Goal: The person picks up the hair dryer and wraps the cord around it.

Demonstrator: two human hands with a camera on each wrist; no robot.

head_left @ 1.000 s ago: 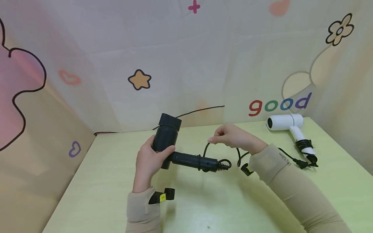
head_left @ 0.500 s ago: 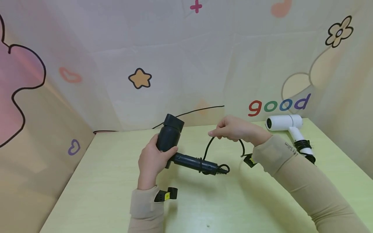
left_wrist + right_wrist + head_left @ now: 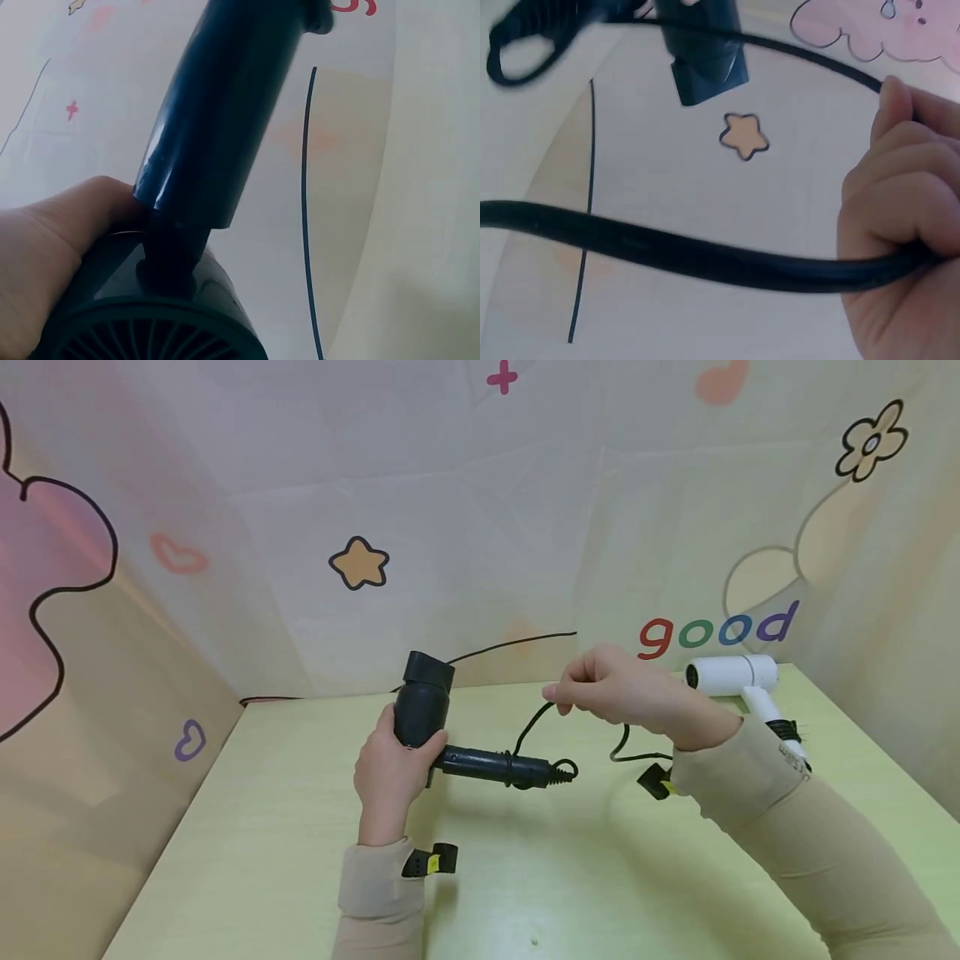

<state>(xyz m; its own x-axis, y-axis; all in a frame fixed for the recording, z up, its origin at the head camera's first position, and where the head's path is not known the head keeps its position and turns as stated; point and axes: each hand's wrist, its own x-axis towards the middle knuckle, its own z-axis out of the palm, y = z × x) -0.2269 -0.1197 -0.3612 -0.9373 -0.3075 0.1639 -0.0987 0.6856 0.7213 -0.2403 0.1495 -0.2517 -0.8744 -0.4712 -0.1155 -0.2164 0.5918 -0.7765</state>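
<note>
My left hand [image 3: 390, 772] grips the barrel of a dark hair dryer [image 3: 422, 714], its nozzle up and its handle pointing right. In the left wrist view the handle [image 3: 221, 112] rises above the vented rear of the barrel. A black cord [image 3: 531, 727] is looped round the handle near its end. To the right, my right hand [image 3: 611, 689] pinches that cord above the table, fingers curled. The right wrist view shows the cord [image 3: 727, 262] running into the curled fingers and out by the thumb tip. The plug end of the cord is hidden.
A white hair dryer [image 3: 731, 675] lies at the back right of the pale green table [image 3: 285, 827], its own black cord wound round the handle, partly behind the right sleeve. A printed cloth backdrop [image 3: 465, 527] stands behind the table.
My right hand has moved up and slightly right, drawing the cord out from the handle. The dark hair dryer shifted a little right, then back left, with my left hand still holding it.
</note>
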